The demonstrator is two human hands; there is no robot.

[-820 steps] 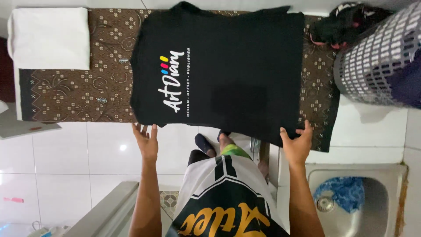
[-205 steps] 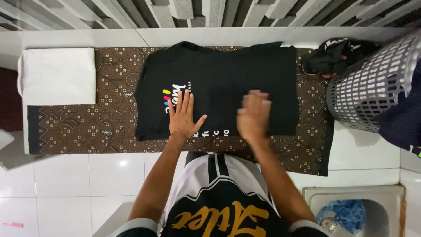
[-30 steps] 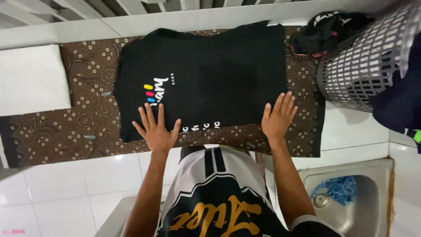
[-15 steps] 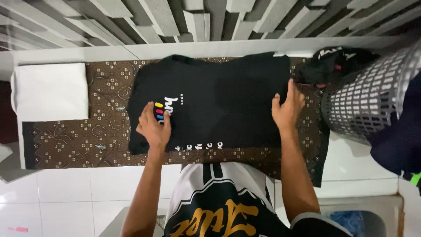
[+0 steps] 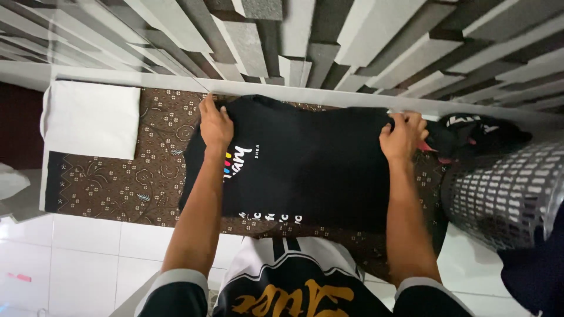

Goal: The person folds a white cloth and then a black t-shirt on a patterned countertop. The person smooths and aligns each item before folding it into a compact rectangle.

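The black cotton T-shirt with white lettering and small coloured marks point(image 5: 305, 170) lies flat on the brown patterned batik cloth point(image 5: 111, 176), which covers a white tiled counter point(image 5: 82, 258). The garment is partly folded: its near edge shows a row of white letters, and its far edge runs along the white ledge below the grey ribbed wall point(image 5: 294, 35).

Left hand point(image 5: 215, 126): positioned at the far left corner of the T-shirt. The fingers are curled over the fabric edge and closed on it. The forearm extends across the printed area of the shirt.

Right hand point(image 5: 402, 135): positioned at the far right corner of the T-shirt. The fingers are bunched and closed on the fabric edge. The forearm runs along the right edge of the shirt.

Surrounding items:
- A folded white cloth point(image 5: 93, 118) rests on the far left end of the batik cloth, well apart from the T-shirt.
- A crumpled dark garment with white and pink details point(image 5: 476, 132) lies just beside the right hand.
- A grey perforated plastic laundry basket point(image 5: 505, 194) stands to the right of the T-shirt, near the crumpled garment.
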